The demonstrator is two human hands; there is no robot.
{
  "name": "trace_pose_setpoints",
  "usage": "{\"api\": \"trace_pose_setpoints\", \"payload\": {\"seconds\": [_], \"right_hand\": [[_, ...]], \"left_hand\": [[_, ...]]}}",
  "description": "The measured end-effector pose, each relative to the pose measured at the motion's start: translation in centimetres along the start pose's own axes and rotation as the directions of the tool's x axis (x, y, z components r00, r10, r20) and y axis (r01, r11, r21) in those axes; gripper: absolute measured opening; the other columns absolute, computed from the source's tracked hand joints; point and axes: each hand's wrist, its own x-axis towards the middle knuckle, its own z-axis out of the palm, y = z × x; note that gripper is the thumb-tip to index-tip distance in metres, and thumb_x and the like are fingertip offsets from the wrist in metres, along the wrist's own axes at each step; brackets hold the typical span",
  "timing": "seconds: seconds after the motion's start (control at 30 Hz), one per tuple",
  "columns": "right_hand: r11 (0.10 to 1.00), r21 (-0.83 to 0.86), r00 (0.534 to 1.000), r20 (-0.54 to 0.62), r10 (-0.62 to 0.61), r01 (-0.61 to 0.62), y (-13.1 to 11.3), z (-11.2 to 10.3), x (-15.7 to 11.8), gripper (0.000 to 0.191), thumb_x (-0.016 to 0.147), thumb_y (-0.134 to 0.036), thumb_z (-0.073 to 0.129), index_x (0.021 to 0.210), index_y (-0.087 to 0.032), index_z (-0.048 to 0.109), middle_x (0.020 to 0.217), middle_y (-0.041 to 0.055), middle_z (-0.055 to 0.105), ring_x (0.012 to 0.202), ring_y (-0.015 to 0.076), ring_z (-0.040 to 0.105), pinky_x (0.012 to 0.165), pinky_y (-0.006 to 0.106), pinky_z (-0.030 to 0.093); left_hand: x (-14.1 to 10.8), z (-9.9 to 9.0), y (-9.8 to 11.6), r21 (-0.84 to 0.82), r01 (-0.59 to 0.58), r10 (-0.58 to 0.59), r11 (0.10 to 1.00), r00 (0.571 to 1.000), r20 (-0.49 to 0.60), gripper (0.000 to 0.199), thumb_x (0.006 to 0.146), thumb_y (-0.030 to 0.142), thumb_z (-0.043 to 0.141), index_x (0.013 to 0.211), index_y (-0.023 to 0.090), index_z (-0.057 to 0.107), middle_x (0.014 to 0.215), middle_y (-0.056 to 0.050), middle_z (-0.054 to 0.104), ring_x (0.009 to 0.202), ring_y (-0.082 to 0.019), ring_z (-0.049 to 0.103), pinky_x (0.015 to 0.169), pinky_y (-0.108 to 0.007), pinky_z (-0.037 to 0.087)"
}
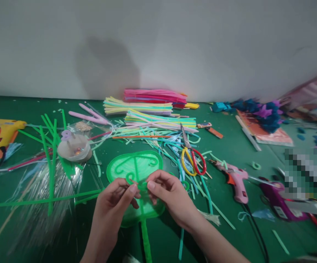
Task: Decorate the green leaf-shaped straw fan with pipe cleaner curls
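A short green pipe cleaner point(131, 178) with a curled end is pinched between my two hands. My left hand point(117, 195) has its thumb and fingertips closed on the curled side, while my right hand point(167, 189) grips the other end. Directly beneath them lies a green hand fan point(113, 157) with a sheer face and a wrapped handle point(145, 239) toward me. Curled green strips point(148, 160) decorate its upper face. The fan's middle is partly hidden by my hands.
Pipe cleaner bundles point(150, 108) lie at the back. Red-and-yellow scissors point(192, 160), a pink glue gun point(237, 180) and a purple glue gun point(277, 201) are right. Left are a yellow glue gun point(6, 129), a cup point(74, 149) and green pipe cleaners point(51, 171).
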Motion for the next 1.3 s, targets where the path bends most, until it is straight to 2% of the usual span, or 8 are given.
{"api": "trace_pose_setpoints", "payload": {"seconds": [0.13,0.23,0.33,0.43,0.77,0.93,1.17,1.3], "right_hand": [[0.973,-0.229,0.998,-0.047,-0.028,0.017,-0.2,-0.6,-0.4,0.03,0.076,-0.044,0.077,0.081,-0.018,0.062,0.061,-0.005,0.056,0.055,0.0093,0.051,0.05,0.021,0.042],[0.849,-0.528,1.0,0.007,-0.018,0.019,-0.6,-1.4,-0.8,0.016,0.083,-0.033,0.07,0.08,-0.019,0.064,0.062,-0.0036,0.059,0.057,0.0113,0.053,0.054,0.023,0.041],[0.626,-0.769,0.988,0.153,-0.012,0.127,-0.9,-2.2,-1.3,0.009,0.086,-0.019,0.063,0.079,-0.02,0.068,0.073,-0.0013,0.067,0.068,0.0134,0.059,0.064,0.025,0.042],[0.517,-0.832,0.972,0.234,-0.004,0.202,-0.8,-2.4,-1.5,0.011,0.089,-0.017,0.061,0.082,-0.02,0.069,0.082,0.0007,0.071,0.076,0.0159,0.063,0.071,0.027,0.044],[0.277,-0.935,0.974,0.221,-0.041,0.223,0.5,-1.9,-1.9,0.011,0.093,-0.02,0.056,0.09,-0.02,0.066,0.088,0.0041,0.068,0.081,0.0193,0.064,0.072,0.03,0.045],[0.248,-0.944,0.976,0.201,-0.086,0.217,1.0,-1.9,-2.4,0.011,0.094,-0.017,0.054,0.099,-0.02,0.063,0.092,0.0063,0.067,0.086,0.0212,0.064,0.074,0.032,0.048],[0.28,-0.924,0.954,0.201,-0.222,0.26,2.0,-2.2,-3.3,0.009,0.095,-0.021,0.054,0.099,-0.02,0.062,0.098,0.0077,0.065,0.092,0.0215,0.061,0.08,0.036,0.051],[0.324,-0.878,0.909,0.238,-0.343,0.352,2.9,-2.4,-4.2,0.015,0.091,-0.021,0.062,0.106,-0.02,0.062,0.102,0.0063,0.066,0.097,0.0202,0.06,0.085,0.034,0.051]], "left_hand": [[-0.6,-0.5,-0.5,0.17,0.009,-0.008,0.985,1.0,-0.008,0.027,0.08,0.045,0.069,0.087,0.018,0.07,0.065,0.0,0.069,0.053,-0.013,0.061,0.053,-0.022,0.049],[-1.7,-2.2,-1.2,0.442,-0.109,0.18,0.891,0.976,-0.122,0.029,0.08,0.044,0.07,0.099,0.023,0.072,0.076,-0.002,0.072,0.064,-0.017,0.067,0.057,-0.023,0.052],[-2.7,-4.2,-2.2,0.671,-0.322,0.431,0.668,0.902,0.004,0.017,0.082,0.035,0.069,0.095,0.026,0.074,0.089,-0.002,0.074,0.075,-0.018,0.069,0.065,-0.023,0.052],[-3.1,-5.3,-3.4,0.725,-0.498,0.564,0.475,0.805,0.184,0.013,0.083,0.026,0.068,0.095,0.027,0.074,0.09,-0.002,0.072,0.081,-0.018,0.067,0.075,-0.025,0.051],[-2.8,-4.1,-4.5,0.774,-0.538,0.546,0.335,0.78,0.305,0.021,0.083,0.028,0.071,0.104,0.025,0.072,0.091,-0.005,0.064,0.087,-0.021,0.057,0.08,-0.031,0.046],[-2.8,-3.1,-4.4,0.805,-0.502,0.544,0.317,0.791,0.279,0.017,0.085,0.029,0.069,0.101,0.023,0.072,0.092,-0.006,0.063,0.088,-0.023,0.055,0.081,-0.034,0.044],[-3.4,-2.4,-4.6,0.808,-0.573,0.614,0.138,0.689,0.384,0.019,0.086,0.019,0.067,0.104,0.02,0.072,0.093,-0.008,0.064,0.086,-0.022,0.057,0.079,-0.035,0.041],[-3.4,-2.4,-4.7,0.817,-0.572,0.618,0.073,0.669,0.413,0.019,0.089,0.017,0.063,0.105,0.018,0.072,0.094,-0.009,0.066,0.088,-0.023,0.058,0.078,-0.036,0.042]]}}
